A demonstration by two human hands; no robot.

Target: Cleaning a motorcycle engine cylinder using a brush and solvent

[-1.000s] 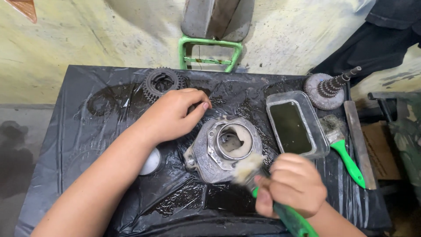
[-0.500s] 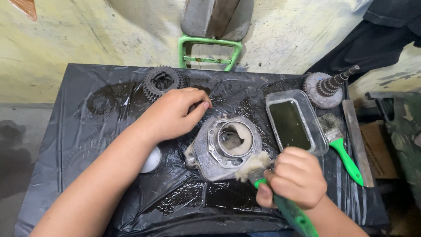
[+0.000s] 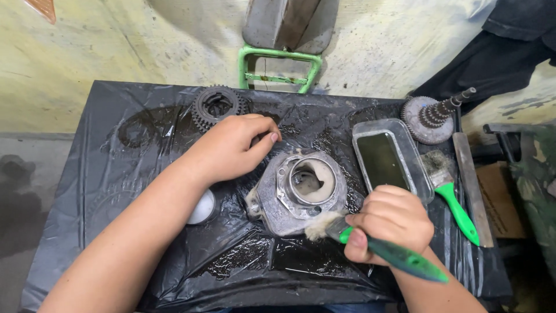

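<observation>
The right hand point(image 3: 389, 223) is clenched in a firm grip around the green handle of a paintbrush point(image 3: 376, 246). The wet bristles project to the left of this grip and touch the lower right edge of the grey metal cylinder part point(image 3: 301, 191). The left hand point(image 3: 231, 148) rests on the upper left edge of the same part, fingers curled over it (whether it actually clamps the rim cannot be told).

The cylinder part lies flat, bore upward, on the tabletop point(image 3: 116, 191), which is covered with wrinkled, wet black plastic sheeting. Just above the right grip stands a clear rectangular tray point(image 3: 385, 159) holding dark liquid. To the right of that grip lie a second green-handled brush point(image 3: 452, 194) and a flat metal file point(image 3: 472, 179). A geared shaft point(image 3: 431, 119) sits beyond them. A toothed gear point(image 3: 217, 104) lies just beyond the left hand.

Behind the tabletop is a stained, pale concrete floor with a green metal frame point(image 3: 278, 69).
</observation>
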